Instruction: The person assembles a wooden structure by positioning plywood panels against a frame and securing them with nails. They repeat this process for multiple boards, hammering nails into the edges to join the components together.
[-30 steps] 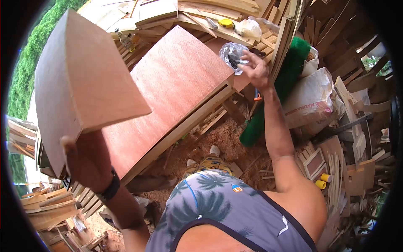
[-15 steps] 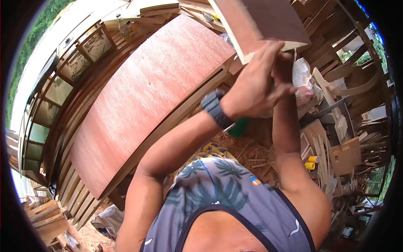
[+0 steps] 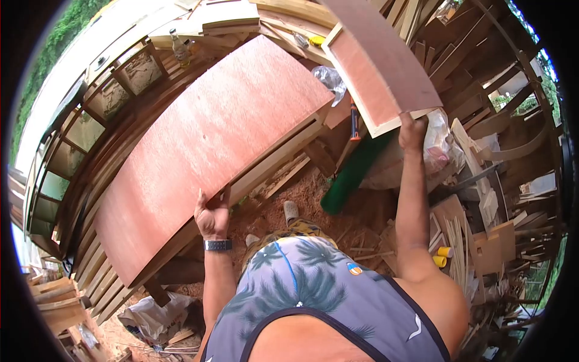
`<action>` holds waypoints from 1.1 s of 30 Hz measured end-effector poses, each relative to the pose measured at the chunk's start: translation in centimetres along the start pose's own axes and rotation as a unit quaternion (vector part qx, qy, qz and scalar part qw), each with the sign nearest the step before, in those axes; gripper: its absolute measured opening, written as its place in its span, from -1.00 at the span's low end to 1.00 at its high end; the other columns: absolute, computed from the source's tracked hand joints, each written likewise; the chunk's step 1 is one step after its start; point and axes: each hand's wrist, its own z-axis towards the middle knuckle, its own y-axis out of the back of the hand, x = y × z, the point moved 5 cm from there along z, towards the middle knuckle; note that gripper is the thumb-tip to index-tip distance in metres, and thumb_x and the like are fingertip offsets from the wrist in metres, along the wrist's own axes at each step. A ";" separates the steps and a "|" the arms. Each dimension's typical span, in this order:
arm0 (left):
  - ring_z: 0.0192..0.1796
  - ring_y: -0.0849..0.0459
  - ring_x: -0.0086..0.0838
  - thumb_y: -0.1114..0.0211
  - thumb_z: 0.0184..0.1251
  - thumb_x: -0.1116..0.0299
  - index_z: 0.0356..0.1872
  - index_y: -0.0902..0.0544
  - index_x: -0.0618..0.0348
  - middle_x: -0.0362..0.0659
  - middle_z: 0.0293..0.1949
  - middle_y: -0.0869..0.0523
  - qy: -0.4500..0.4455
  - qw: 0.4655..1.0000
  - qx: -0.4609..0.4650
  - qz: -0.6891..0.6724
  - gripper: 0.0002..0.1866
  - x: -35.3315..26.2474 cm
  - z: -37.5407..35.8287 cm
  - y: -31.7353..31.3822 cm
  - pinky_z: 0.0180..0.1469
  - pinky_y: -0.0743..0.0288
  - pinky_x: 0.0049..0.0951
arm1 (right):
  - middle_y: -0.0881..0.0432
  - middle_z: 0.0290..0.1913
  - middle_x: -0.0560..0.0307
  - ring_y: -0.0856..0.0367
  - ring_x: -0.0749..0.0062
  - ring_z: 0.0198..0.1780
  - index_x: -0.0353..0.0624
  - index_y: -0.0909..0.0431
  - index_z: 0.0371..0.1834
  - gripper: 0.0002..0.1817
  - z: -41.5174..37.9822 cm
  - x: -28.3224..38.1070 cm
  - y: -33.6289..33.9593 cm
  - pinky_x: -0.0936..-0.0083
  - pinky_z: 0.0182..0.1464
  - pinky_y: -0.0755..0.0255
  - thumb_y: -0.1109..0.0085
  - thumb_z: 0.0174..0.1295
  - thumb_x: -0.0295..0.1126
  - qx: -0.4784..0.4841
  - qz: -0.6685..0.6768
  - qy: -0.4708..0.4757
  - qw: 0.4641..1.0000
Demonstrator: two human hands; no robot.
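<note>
My left hand is at the near edge of a reddish plywood sheet, which lies on stacked lumber. Its thumb rests against the top face, and the other fingers are partly hidden at the edge. Raised at the right, my right hand grips the lower corner of a long plywood-faced panel. Pale wooden strips frame this panel's reddish inner face, and its outer side is brown. The panel's far end runs out of view at the top.
Lumber is stacked under the sheet. A glass bottle stands at the back. An orange-and-black tool and a green object lie near the panel. Wood scraps and yellow cylinders are at right. Sawdust covers the floor.
My left hand has left the framed panel and moved down-left to the plywood sheet's edge. The panel, still in my right hand, has swung lower, showing more of its length.
</note>
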 end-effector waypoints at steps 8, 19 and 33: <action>0.28 -0.65 -0.02 -0.18 0.43 0.51 0.13 -0.63 0.37 0.11 0.23 -0.69 -0.092 0.993 -0.028 0.075 -0.70 -4.3 -1.7 3.4 0.46 -0.46 0.08 | -0.81 -0.23 -0.07 -0.83 0.24 -0.15 -0.38 -0.67 -0.17 -0.84 1.0 -5.8 -4.0 0.38 -0.12 -0.58 -0.24 0.32 -0.47 0.104 -0.062 0.054 0.991; 0.13 -0.76 -0.14 -0.25 0.41 0.52 -0.05 -0.70 0.40 0.08 0.07 -0.79 -0.168 0.978 -0.040 0.119 -0.80 -17.6 -7.2 4.4 0.36 -0.59 -0.11 | -0.82 -0.17 -0.04 -0.81 0.16 -0.12 -0.33 -0.70 -0.18 -0.83 -2.6 -10.7 -11.2 0.34 -0.07 -0.59 -0.27 0.32 -0.42 0.153 -0.029 0.030 0.987; 0.17 -0.75 -0.14 -0.24 0.41 0.51 0.02 -0.67 0.39 0.08 0.12 -0.77 -0.178 0.979 -0.031 0.099 -0.76 -21.5 -9.5 12.1 0.35 -0.61 -0.09 | -0.70 -0.12 0.22 -0.68 0.41 -0.12 -0.27 -0.70 -0.13 -0.72 -8.4 -18.0 -22.9 0.41 0.03 -0.60 -0.53 0.09 -0.55 0.094 0.336 -0.341 0.873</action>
